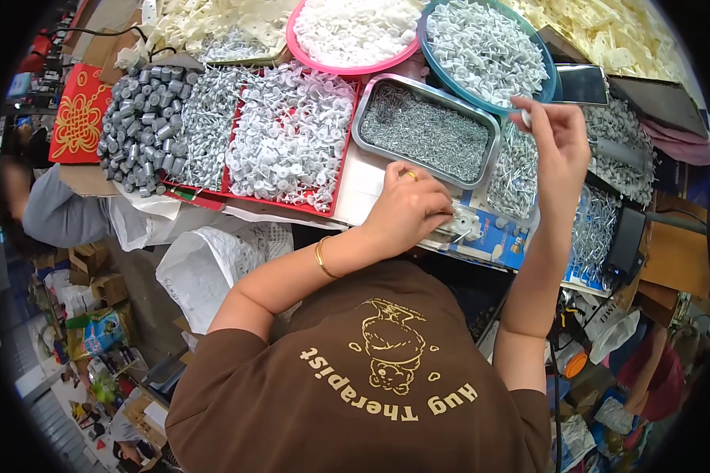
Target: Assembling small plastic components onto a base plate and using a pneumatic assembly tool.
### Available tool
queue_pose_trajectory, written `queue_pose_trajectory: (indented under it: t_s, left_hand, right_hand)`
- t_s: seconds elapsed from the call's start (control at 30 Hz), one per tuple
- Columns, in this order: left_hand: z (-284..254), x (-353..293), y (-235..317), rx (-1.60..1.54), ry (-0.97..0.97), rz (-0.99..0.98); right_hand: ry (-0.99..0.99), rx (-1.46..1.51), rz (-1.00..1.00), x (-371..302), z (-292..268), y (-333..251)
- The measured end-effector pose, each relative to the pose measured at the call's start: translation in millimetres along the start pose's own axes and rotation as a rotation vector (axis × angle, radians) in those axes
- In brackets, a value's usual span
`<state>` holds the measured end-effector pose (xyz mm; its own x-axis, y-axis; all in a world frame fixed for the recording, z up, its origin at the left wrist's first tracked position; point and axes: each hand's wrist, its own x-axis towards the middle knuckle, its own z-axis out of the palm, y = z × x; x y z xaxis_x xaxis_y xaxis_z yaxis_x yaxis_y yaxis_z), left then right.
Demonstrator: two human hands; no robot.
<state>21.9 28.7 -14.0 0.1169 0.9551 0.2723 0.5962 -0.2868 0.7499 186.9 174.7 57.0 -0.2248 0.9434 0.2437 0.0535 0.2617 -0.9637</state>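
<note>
Brown T-shirt (363, 363), worn, nearest the camera; cream print of a cartoon bear with lettering, upside down. White plastic part (467, 225), one: at the front edge of the surface (356, 197), flat, long axis seemingly left to right; left end covered. Left hand (418, 206): fingers bent over that end; whether they pinch it, cannot tell. Right hand (554, 130): raised beside the blue-green bowl (553, 75), thumb and forefinger pinching a small white piece (526, 117); its direction unclear. Also on the surface: red tray (345, 154), white round-headed pieces; metal tray (493, 143), small metal bits; grey cylinders (146, 126), heaped. Room: white sack (205, 264), cardboard boxes (106, 288), another person's grey sleeve (67, 206). Blue printed sheet (506, 244) beside the part: writing too small to read.
</note>
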Motion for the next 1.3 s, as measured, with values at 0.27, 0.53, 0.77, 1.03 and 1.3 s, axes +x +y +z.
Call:
queue_pose_trajectory:
  t_s: [0.27,0.53,0.77,1.03,1.3]
  left_hand:
    - [-69,45,-27,0.455,0.204,0.089]
    - [-146,100,-113,0.632,0.184,0.064]
    - [-103,54,-34,-0.694,0.222,-0.279]
    - [-51,16,-18,-1.38,0.006,-0.701]
    - [-43,10,-15,-1.452,0.014,-0.688]
  right_hand:
    - [-0.137,0.039,0.195,-52,-27,7]
    - [-0.061,0.155,0.173,-66,-20,7]
    - [-0.036,0.056,-0.023,-70,-9,-19]
    - [-0.227,0.113,0.115,-75,44,-1]
    - [-0.206,0.001,-0.031,-84,47,2]
